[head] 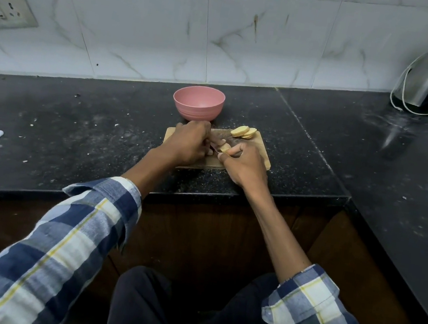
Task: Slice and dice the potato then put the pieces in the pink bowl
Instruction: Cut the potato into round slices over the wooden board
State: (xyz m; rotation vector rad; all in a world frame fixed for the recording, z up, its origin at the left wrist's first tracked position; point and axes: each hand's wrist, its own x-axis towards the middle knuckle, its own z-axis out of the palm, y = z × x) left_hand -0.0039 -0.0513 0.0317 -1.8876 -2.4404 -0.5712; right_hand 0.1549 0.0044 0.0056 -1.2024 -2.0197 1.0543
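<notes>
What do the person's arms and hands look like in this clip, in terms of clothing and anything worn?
Both arms wear a checked shirt in navy, light blue and white with thin yellow lines. The left sleeve and right sleeve are both pushed back, leaving the forearms bare. The left hand and right hand are bare: no gloves, and no rings or watch show.
</notes>
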